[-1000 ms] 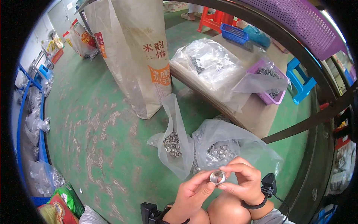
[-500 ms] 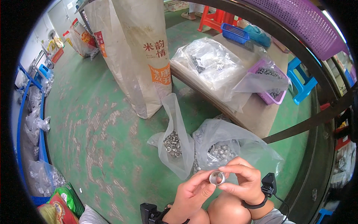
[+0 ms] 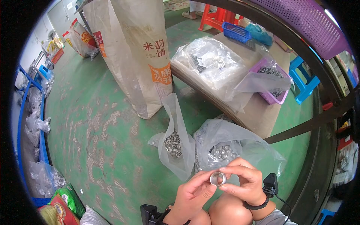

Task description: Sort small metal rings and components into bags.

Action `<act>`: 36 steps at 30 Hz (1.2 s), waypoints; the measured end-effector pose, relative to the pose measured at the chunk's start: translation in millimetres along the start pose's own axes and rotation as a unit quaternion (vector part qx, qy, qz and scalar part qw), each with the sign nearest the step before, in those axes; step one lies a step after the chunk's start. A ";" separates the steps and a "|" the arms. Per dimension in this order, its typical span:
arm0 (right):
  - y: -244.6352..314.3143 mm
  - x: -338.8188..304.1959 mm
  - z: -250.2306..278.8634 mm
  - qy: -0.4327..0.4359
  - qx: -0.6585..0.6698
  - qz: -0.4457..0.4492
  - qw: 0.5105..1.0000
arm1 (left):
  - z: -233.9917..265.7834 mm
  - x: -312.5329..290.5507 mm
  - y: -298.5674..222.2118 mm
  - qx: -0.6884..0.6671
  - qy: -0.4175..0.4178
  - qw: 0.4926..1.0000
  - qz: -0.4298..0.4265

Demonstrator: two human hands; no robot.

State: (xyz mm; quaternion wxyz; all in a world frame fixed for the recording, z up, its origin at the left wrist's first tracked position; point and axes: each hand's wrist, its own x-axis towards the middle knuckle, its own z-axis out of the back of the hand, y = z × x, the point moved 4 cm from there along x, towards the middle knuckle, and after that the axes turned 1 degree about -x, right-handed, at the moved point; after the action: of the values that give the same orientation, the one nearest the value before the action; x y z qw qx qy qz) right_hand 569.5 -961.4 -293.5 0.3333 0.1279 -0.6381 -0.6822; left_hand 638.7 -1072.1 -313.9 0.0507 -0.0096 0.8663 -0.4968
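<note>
Between the fingertips of both hands I hold a short silver metal ring (image 3: pixel 213 180), its round opening facing up toward me. My left hand (image 3: pixel 194 191) pinches it from the left with thumb and fingers. From the right, my right hand (image 3: pixel 245 182) grips its other side, fingers curled over the top and thumb below. Just beyond my hands lies a clear plastic bag (image 3: pixel 208 137) of shiny round metal parts (image 3: pixel 222 151). To its left, another open plastic bag (image 3: pixel 184 165) contains similar small metal parts (image 3: pixel 173 145).
A tall white woven sack (image 3: pixel 131 56) stands on the green floor (image 3: pixel 82 123). Behind the bags, a low table (image 3: pixel 258 120) carries a plastic bag (image 3: pixel 213 62) and a purple basket (image 3: pixel 279 100) of dark small parts. A dark metal bar (image 3: pixel 311 129) crosses at right, near a blue stool (image 3: pixel 305 84).
Both hands keep hold of the metal ring in nearly the same place. The view has shifted very slightly; nothing else has visibly moved.
</note>
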 end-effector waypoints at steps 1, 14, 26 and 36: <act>0.2 0.2 0.1 0.000 0.000 0.000 1.000 | 0.1 0.1 -0.3 0.007 -0.013 1.000 0.007; 1.0 2.4 -0.5 0.011 -0.009 0.012 1.000 | 2.1 0.8 1.5 0.014 -0.012 1.000 -0.005; 1.1 1.8 1.2 0.015 -0.011 0.007 1.000 | -0.6 0.1 0.7 -0.015 -0.014 1.000 -0.002; -8.5 3.3 0.8 0.036 0.052 -0.043 0.997 | 6.6 0.3 -0.8 0.063 -0.090 0.991 -0.072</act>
State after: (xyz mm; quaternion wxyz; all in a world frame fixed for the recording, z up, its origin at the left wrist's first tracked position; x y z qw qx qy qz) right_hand 564.1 -963.1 -300.7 0.3195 0.1969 -0.6542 -0.6567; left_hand 639.0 -1078.2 -316.5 0.0932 -0.1137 0.8225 -0.5495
